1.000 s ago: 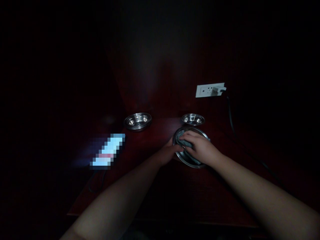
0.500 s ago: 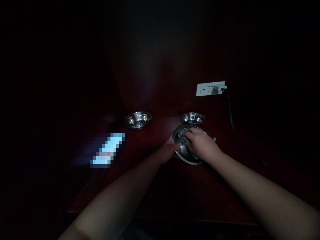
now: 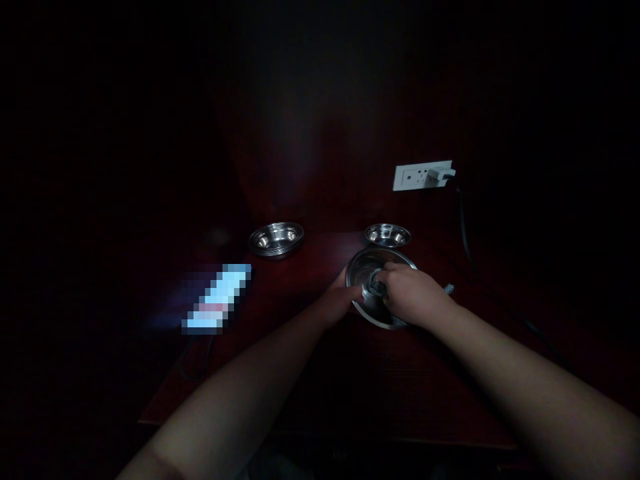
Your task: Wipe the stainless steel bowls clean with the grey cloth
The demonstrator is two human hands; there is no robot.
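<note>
A shiny metal bowl (image 3: 367, 307) is tilted toward me above the dark red table. My left hand (image 3: 341, 298) grips its left side, thumb over the rim and the other fingers out of sight behind it. Inside the bowl, my right hand (image 3: 413, 290) is closed on a patterned grey cloth (image 3: 375, 281), pressing it to the inner surface. A corner of this cloth pokes out to the right of the wrist. Just behind the held bowl sits a smaller metal bowl (image 3: 387, 235).
A stack of metal bowls (image 3: 277, 240) stands at the back left. Nearer on the left lies a lit, pixelated screen (image 3: 217, 300) with a thin cable. A white wall socket (image 3: 423, 176) holds a plug, its dark cable running down to the right. The room is very dark.
My right hand has slid slightly right and down inside the bowl with the cloth, baring more of the bowl's inner left side. My left hand keeps its hold.
</note>
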